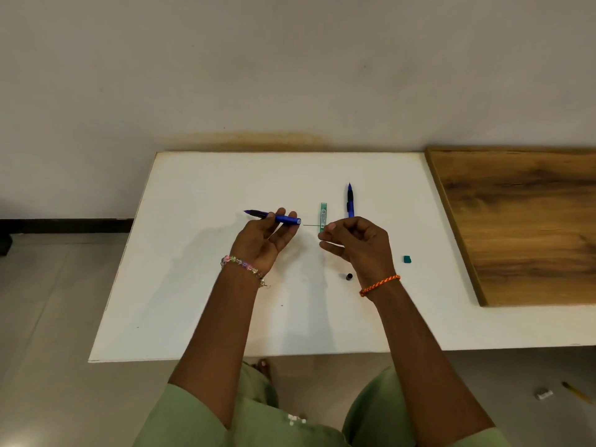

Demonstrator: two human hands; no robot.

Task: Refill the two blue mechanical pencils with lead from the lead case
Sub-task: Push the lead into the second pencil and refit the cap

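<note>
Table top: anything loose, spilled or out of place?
Nothing spilled. Two small parts lie loose on the white table: a green cap right of the right hand, and a small dark cap by the right wrist. Both could roll off.

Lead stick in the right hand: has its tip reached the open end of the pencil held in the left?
Apart. The head view shows a sliver of white table between the lead stick tip and the open end of the held pencil.
</note>
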